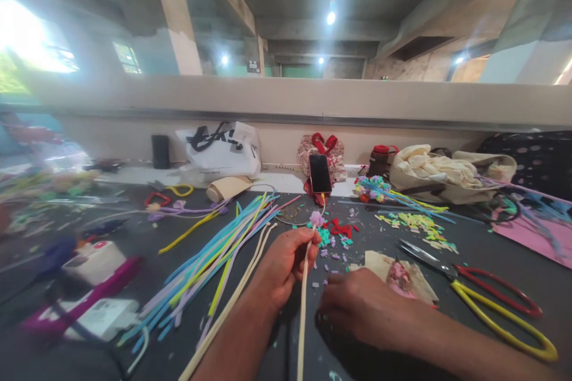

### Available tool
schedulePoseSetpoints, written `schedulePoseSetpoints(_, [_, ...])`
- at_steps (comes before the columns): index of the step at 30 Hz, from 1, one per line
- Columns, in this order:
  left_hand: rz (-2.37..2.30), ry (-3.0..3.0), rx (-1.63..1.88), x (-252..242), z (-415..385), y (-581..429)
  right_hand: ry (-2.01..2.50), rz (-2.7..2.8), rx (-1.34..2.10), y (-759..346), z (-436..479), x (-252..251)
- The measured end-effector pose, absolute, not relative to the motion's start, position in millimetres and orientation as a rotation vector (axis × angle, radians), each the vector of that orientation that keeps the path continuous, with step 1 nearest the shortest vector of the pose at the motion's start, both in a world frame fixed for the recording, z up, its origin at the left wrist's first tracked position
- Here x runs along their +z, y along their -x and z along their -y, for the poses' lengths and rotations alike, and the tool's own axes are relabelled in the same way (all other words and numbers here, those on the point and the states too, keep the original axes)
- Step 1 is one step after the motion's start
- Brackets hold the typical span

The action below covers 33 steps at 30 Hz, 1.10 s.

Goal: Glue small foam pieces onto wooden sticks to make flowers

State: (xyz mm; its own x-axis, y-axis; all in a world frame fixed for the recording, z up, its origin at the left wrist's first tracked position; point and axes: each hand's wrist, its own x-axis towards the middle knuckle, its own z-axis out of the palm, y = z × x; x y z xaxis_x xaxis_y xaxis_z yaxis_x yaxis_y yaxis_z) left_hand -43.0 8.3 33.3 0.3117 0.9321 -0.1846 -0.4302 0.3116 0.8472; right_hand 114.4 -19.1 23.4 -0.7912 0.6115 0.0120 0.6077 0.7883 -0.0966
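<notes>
My left hand (286, 262) is pinched around a long cream stem (304, 297), which stands nearly upright and runs down out of view. At its top sits a lilac, flower-like cluster (317, 219). Low over the dark table, my right hand (353, 306) has its fingers curled down; whatever they may hold is hidden. Beside its fingertips lie small cut lilac pieces (335, 256). Teal pieces (325, 238) and red pieces (342, 229) are heaped just beyond my left hand. A crumpled tan paper (378, 263) with a pinkish lump on it lies behind my right wrist.
Red-and-yellow-handled scissors (453, 272) lie at right, blades parted. Long coloured strips (210, 262) spread left of my arm. A phone (320, 174) leans upright at the back, cable attached. Yellow-green pieces (417, 223), a white bag (226, 152) and a white plug (103, 318) lie around.
</notes>
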Motion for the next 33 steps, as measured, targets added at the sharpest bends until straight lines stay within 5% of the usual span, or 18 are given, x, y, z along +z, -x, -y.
schedulePoseSetpoints(7, [-0.768, -0.783, 1.072, 32.6, -10.4, 47.8, 1.017, 3.029, -0.274, -102.9, 23.2, 13.5])
schedulePoseSetpoints(15, [-0.793, -0.760, 1.084, 35.7, -8.7, 47.7, 1.293, 2.625, 0.141, -133.6, -11.5, 28.1])
schedulePoseSetpoints(33, [-0.822, -0.772, 1.069, 28.7, -11.6, 45.6, 1.324, 2.663, 0.070, -113.7, -95.6, 8.8])
